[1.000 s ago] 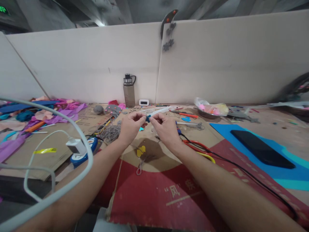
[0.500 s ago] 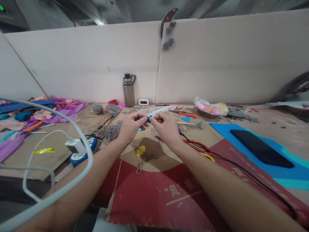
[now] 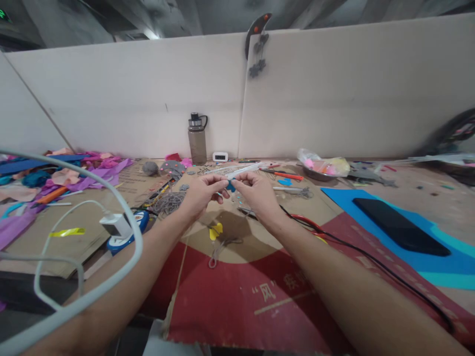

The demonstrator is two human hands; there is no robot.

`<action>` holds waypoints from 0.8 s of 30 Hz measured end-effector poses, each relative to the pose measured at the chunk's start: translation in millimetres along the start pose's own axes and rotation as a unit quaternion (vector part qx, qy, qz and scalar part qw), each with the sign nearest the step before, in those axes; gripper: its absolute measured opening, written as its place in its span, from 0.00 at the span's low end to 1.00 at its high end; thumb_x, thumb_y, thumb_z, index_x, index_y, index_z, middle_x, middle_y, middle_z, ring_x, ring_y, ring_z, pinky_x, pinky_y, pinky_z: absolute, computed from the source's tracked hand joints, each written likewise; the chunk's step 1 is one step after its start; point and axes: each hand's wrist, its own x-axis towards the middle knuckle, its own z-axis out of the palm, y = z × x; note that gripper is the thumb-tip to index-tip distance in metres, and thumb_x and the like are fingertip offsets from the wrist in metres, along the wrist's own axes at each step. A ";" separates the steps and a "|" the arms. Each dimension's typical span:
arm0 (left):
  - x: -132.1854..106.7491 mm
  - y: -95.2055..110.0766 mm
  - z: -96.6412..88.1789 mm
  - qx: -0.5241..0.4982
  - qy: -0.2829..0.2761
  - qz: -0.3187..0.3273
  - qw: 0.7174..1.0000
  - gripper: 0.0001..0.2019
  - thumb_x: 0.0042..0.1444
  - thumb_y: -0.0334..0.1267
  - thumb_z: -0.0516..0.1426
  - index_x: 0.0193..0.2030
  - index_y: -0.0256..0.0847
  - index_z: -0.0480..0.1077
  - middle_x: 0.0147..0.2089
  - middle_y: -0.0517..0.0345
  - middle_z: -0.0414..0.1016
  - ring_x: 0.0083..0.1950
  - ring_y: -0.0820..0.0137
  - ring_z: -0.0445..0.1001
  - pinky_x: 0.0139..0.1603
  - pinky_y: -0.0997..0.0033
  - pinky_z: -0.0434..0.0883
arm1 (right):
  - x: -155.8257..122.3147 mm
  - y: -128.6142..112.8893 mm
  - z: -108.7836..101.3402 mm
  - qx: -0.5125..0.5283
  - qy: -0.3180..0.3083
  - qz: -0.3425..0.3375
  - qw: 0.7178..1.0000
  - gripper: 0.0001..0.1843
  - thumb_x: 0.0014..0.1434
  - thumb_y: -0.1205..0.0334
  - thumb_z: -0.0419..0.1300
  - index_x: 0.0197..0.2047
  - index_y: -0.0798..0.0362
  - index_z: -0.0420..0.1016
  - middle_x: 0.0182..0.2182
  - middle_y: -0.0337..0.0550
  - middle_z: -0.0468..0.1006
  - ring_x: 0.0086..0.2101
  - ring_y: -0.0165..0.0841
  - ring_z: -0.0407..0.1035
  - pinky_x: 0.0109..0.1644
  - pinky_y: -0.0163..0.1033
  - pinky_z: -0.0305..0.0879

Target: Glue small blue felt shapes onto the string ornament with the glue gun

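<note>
Between my fingertips is a small dark-blue piece [image 3: 230, 186], partly covered by my thumbs; its exact shape is hard to make out. My left hand [image 3: 208, 194] pinches it from the left, and my right hand [image 3: 256, 193] pinches it from the right. Both are held above the cardboard [image 3: 226, 252]. Below them lies a yellow cut-out shape [image 3: 215, 231] attached to a looped grey cord [image 3: 214, 257]. A heap of grey yarn [image 3: 167, 201] sits left of my left hand. Beyond my right hand lies a light-blue scrap [image 3: 285, 182].
A water bottle [image 3: 197, 141] and a small white clock [image 3: 220, 156] stand by the white partition. On the right, a black phone [image 3: 401, 225] rests on blue sheets. Left are a power strip [image 3: 128, 237], white cables and coloured scraps [image 3: 107, 168]. A bowl with plastic bags [image 3: 324, 168] stands back right.
My right hand has shifted slightly, and a little more of the blue piece shows below my thumbs. Both hands keep their pinch on it. The view has moved slightly.
</note>
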 end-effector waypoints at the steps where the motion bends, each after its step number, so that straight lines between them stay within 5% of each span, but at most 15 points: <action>1: -0.2 0.7 0.1 -0.012 -0.007 -0.010 1.000 0.13 0.44 0.42 0.64 0.33 0.34 0.73 0.24 0.57 0.72 0.24 0.75 0.70 0.22 0.78 0.65 | 0.9 1.6 -0.1 0.004 0.005 0.001 1.000 0.10 0.48 0.55 0.60 0.27 0.54 0.70 0.19 0.34 0.66 0.21 0.25 0.56 0.26 0.34 0.52; 10: 1.4 1.0 -3.1 -0.082 0.009 -0.083 0.993 0.14 0.51 0.44 0.58 0.38 0.35 0.72 0.35 0.48 0.77 0.31 0.70 0.76 0.28 0.73 0.70 | 1.7 1.2 -2.0 0.005 0.034 0.018 0.999 0.08 0.46 0.58 0.58 0.26 0.54 0.69 0.19 0.33 0.66 0.21 0.25 0.56 0.26 0.33 0.51; 17: 4.8 -10.6 -9.5 0.087 0.082 0.001 0.993 0.13 0.52 0.44 0.54 0.23 0.38 0.64 0.20 0.61 0.67 0.17 0.78 0.63 0.17 0.78 0.59 | 2.1 5.1 -0.7 0.031 0.013 0.018 0.999 0.08 0.45 0.57 0.59 0.25 0.53 0.67 0.19 0.33 0.65 0.21 0.25 0.55 0.27 0.33 0.52; 24: 1.5 -0.9 -1.2 0.110 0.041 0.043 0.992 0.19 0.50 0.55 0.57 0.30 0.37 0.70 0.28 0.56 0.72 0.25 0.75 0.68 0.24 0.76 0.65 | -0.6 3.7 -0.3 0.036 0.000 0.016 0.999 0.09 0.46 0.57 0.59 0.26 0.54 0.67 0.20 0.34 0.66 0.21 0.25 0.56 0.27 0.33 0.52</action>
